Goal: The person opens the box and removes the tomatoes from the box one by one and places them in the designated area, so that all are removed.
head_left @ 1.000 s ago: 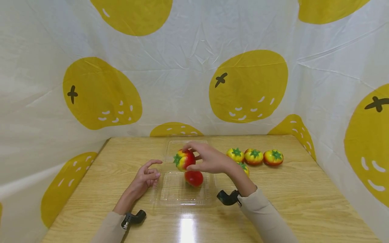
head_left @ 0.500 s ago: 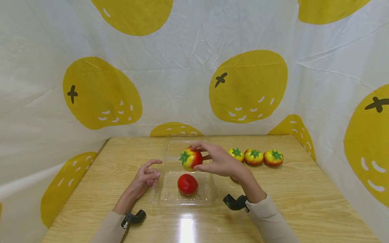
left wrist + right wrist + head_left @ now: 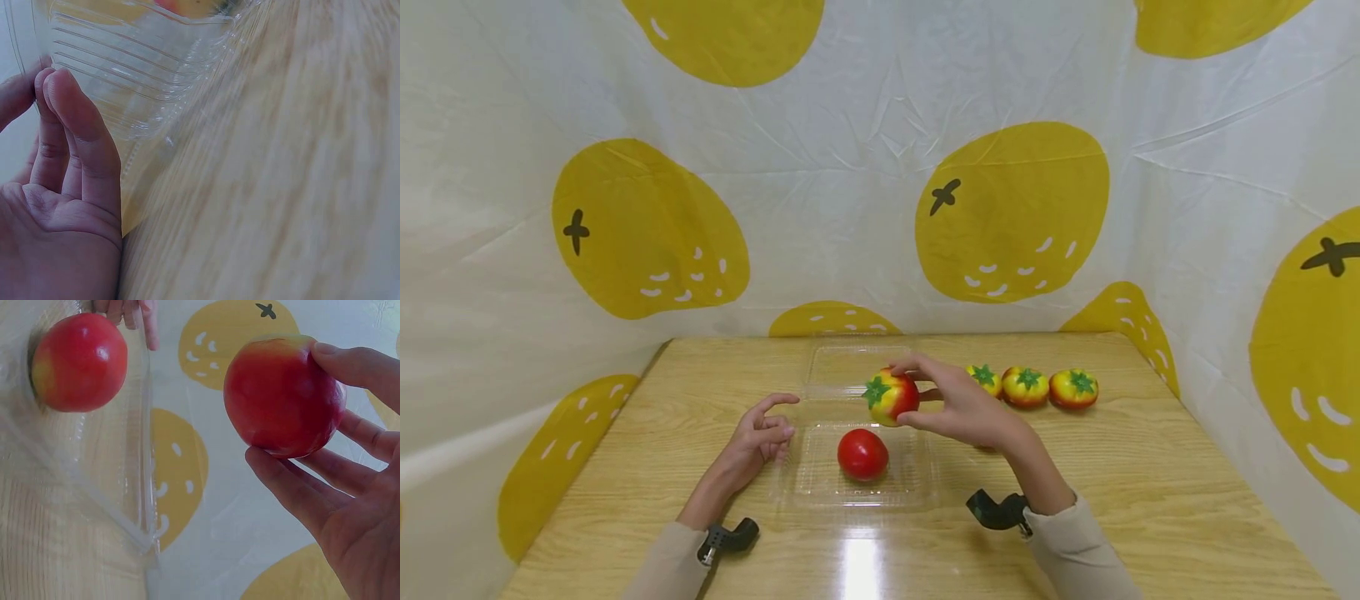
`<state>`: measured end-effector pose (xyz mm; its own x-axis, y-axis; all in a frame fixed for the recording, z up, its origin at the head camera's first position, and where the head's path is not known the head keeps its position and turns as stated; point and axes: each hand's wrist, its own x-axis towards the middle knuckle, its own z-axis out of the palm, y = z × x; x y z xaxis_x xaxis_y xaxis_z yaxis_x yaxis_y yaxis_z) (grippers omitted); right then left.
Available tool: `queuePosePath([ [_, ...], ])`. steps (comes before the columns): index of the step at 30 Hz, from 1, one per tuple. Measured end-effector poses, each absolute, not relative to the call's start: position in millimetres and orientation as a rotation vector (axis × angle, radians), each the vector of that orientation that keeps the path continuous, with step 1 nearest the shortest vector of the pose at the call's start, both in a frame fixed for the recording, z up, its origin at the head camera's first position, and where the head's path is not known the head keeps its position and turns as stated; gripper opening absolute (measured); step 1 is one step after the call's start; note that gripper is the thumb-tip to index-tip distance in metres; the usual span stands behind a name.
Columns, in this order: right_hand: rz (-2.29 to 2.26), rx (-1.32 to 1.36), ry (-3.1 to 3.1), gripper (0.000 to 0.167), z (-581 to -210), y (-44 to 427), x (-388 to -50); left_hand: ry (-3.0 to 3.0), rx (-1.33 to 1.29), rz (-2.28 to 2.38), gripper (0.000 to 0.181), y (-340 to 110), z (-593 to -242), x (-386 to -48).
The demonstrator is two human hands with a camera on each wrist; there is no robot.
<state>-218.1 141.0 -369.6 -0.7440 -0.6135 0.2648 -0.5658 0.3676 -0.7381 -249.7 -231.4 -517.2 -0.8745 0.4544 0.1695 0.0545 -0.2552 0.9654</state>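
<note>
My right hand [image 3: 962,404] grips a toy tomato [image 3: 891,397], red and yellow with a green leafy top, in the air over the right part of a clear plastic box [image 3: 820,487]. Its thumb and fingertips hold it from the side in the right wrist view, its red skin [image 3: 281,400] facing the camera. A second tomato [image 3: 862,455], red side up, lies inside the box, apart from the held one. At the box's left edge, my left hand [image 3: 760,437] pinches the clear rim between thumb and fingers, as the left wrist view [image 3: 69,150] suggests.
Right of the box, several more toy tomatoes, among them the rightmost tomato [image 3: 1073,389], sit leaf side up; my right hand and arm partly cover some. The box's lid [image 3: 850,360] lies back behind it. A patterned cloth [image 3: 835,208] stands along the wooden table's [image 3: 715,358] back edge.
My right hand has drawn to the right with the held tomato. The tomato in the box has rolled left and come into full view. My left hand stays in place.
</note>
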Motion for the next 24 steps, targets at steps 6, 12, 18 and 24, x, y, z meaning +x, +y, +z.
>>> queuePosePath([
  [6, -1.363, -1.089, 2.568, 0.051, -370.6, 147.7, -213.8, 1.726, 0.618, 2.218, 0.050, -231.5, -515.8, -247.9],
  [12, -1.365, -1.043, 2.585, 0.052, -371.7, 154.3, -210.7, 1.728, 0.608, 2.217, 0.048, -231.0, -513.4, -246.8],
  [18, -1.377, -1.002, 2.575, 0.052, -375.3, 161.4, -209.7, 1.741, 0.619, 2.204, 0.053, -230.5, -514.1, -247.9],
  [24, -1.374, -0.994, 2.582, 0.053, -376.7, 166.8, -210.7, 1.740, 0.607, 2.209, 0.048, -230.0, -513.4, -247.1],
])
